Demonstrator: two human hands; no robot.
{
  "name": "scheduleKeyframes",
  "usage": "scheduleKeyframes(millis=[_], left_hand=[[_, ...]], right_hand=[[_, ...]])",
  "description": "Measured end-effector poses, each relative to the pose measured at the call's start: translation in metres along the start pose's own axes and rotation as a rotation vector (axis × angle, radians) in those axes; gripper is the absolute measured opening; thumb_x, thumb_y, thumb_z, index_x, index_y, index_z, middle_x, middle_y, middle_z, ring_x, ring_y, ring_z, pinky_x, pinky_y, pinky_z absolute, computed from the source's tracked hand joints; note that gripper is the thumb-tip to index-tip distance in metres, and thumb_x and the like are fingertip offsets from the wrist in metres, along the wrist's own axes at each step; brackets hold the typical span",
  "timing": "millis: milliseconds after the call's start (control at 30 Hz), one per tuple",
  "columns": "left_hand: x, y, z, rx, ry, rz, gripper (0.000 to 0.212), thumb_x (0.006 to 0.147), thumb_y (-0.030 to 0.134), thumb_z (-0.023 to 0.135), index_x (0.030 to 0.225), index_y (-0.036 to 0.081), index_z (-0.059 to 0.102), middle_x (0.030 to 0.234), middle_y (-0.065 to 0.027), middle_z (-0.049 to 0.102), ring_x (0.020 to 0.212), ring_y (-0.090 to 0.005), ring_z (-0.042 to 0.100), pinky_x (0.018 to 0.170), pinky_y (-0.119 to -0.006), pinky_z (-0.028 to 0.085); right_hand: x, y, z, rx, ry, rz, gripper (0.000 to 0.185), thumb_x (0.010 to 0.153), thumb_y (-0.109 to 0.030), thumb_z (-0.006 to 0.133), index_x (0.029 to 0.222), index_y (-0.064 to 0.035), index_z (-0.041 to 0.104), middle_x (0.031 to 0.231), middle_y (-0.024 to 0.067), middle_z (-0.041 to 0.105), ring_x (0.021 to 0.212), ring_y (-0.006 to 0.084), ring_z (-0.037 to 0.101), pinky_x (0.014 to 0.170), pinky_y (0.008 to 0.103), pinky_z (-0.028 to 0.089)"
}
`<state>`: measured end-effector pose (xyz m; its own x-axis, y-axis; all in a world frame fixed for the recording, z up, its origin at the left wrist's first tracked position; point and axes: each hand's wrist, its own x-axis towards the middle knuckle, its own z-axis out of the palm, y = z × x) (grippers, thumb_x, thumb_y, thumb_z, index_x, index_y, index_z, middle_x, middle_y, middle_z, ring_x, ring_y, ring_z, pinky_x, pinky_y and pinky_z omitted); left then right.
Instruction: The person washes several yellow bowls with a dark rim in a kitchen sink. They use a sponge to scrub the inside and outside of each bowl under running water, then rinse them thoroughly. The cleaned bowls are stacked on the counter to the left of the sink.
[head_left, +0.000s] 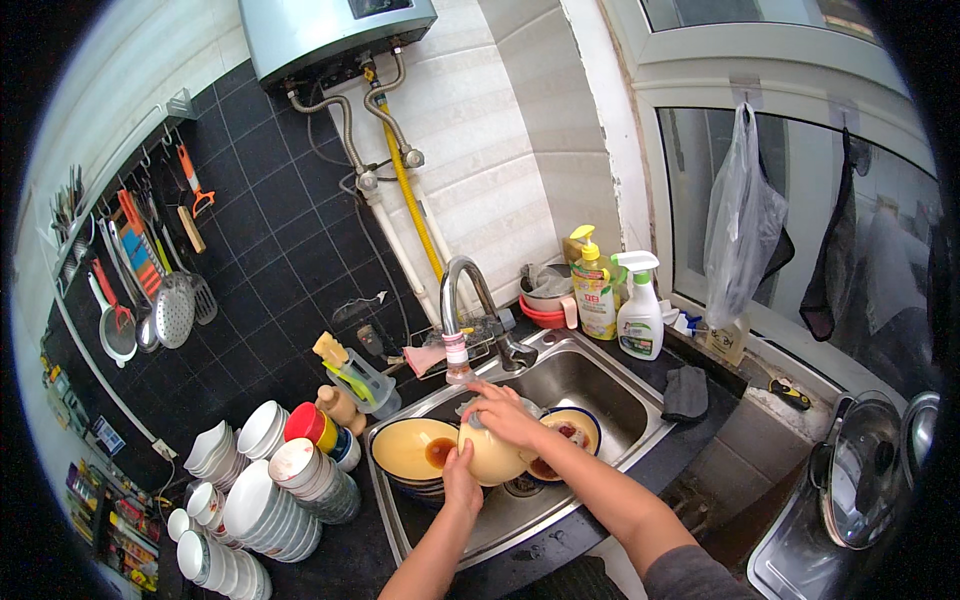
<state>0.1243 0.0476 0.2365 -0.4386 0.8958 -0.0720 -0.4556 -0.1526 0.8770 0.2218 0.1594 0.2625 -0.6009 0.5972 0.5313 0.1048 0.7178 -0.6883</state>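
Note:
Over the stainless steel sink (574, 375), my left hand (461, 480) grips the near rim of a pale yellow bowl (499, 461), which is tilted on its side. My right hand (501, 412) lies on the upper part of that bowl, and a greyish cloth or scrubber shows in part beneath its fingers. Just above the fingers is the spout of the chrome faucet (454, 360). Left of the hands, a yellow bowl with brown liquid (401, 446) tops a stack in the sink. Behind my right wrist, a blue-rimmed yellow bowl (585, 424) holds reddish scraps.
Stacked white bowls (262, 510) crowd the counter at left. A yellow pump bottle (595, 292) and a white spray bottle (640, 315) stand behind the sink; a dark grey cloth (685, 394) lies to its right. Utensils such as a skimmer (174, 311) hang on the left wall.

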Motion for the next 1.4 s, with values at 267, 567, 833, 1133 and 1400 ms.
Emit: scheduleKeyframes(millis=[267,567,833,1133,1400], left_hand=[[-0.003,0.004,-0.006,-0.15,-0.055,0.046,0.033,0.09,0.021,0.045,0.115,0.001,0.041,0.117,-0.0099,0.047,0.11,-0.0201,0.043,0.096,-0.034,0.03],[0.022,-0.006,-0.005,-0.315,-0.083,0.008,0.04,0.092,0.027,0.039,0.123,0.002,0.034,0.126,-0.0103,0.041,0.117,-0.0232,0.039,0.099,-0.039,0.029],[0.035,-0.011,-0.005,-0.414,-0.061,-0.146,0.046,0.094,0.033,0.025,0.129,0.003,0.027,0.135,-0.0124,0.03,0.124,-0.0267,0.03,0.102,-0.044,0.024],[0.049,-0.015,-0.031,-0.433,-0.049,-0.133,0.048,0.094,0.035,0.018,0.13,0.005,0.026,0.136,-0.0125,0.028,0.125,-0.0291,0.027,0.103,-0.047,0.02],[0.037,-0.014,-0.016,-0.377,-0.018,-0.127,0.044,0.094,0.031,0.022,0.128,0.004,0.03,0.133,-0.0122,0.033,0.123,-0.0265,0.031,0.103,-0.042,0.023]], right_hand=[[-0.014,0.077,-0.002,0.912,0.356,0.494,0.028,0.08,-0.016,0.042,0.1,-0.0012,0.056,0.102,0.0085,0.056,0.092,0.0179,0.051,0.083,0.0292,0.039],[-0.072,0.108,0.001,0.172,0.34,0.646,0.025,0.08,-0.014,0.044,0.095,-0.0037,0.06,0.101,0.0125,0.058,0.098,0.022,0.052,0.084,0.0287,0.039],[-0.066,0.075,-0.01,0.953,0.167,0.777,0.061,0.08,-0.04,0.057,0.126,-0.0045,0.035,0.12,0.0086,0.046,0.106,0.0203,0.049,0.084,0.0325,0.044],[-0.066,0.076,-0.008,1.1,0.129,0.766,0.066,0.077,-0.034,0.064,0.127,-0.0046,0.032,0.114,0.0073,0.05,0.099,0.0175,0.052,0.082,0.0318,0.044],[-0.067,0.095,-0.004,1.344,0.204,0.766,0.037,0.084,-0.033,0.053,0.11,-0.0077,0.05,0.102,0.0039,0.056,0.092,0.0155,0.054,0.082,0.0323,0.044]])
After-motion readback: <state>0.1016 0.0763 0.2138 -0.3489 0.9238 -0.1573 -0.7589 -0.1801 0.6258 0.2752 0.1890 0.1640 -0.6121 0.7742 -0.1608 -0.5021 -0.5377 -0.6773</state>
